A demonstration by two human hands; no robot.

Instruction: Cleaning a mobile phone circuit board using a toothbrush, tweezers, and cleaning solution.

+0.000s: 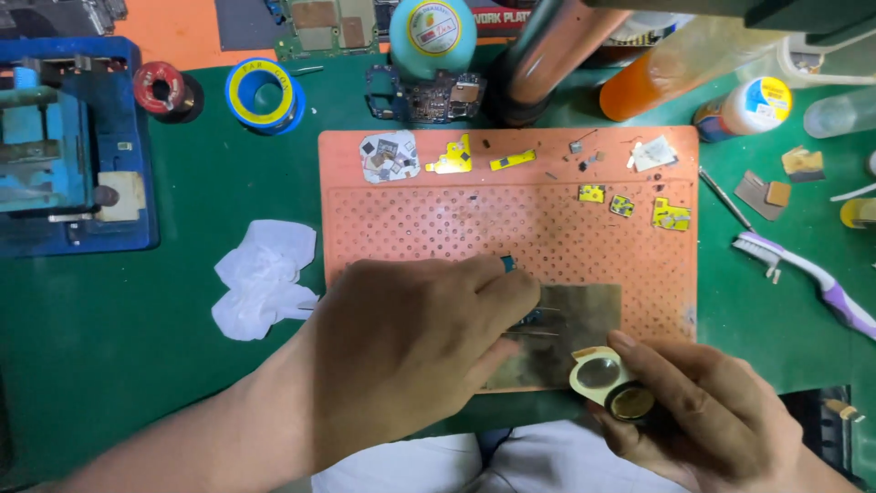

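- The left hand (401, 351) is closed in a pinch around a thin tool with a blue tip (507, 263), pressing its working end onto a dull metal plate (570, 329); what lies under the fingertips is hidden.
- The right hand (693, 411) grips a small round open tin (613, 388), seemingly of paste, at the plate's lower right corner.
- The plate lies on an orange perforated work mat (411, 228) on the green bench.
- Tiny chips and yellow-taped shields (671, 215) are scattered along the mat's upper edge.
- Risk, as I judge it: a slip of the tool could skid the plate, and a tilted tin could spill paste onto the mat; a sweeping wrist could scatter the loose chips.
- A crumpled white tissue (263, 278) lies left; a toothbrush (812, 278) lies right.
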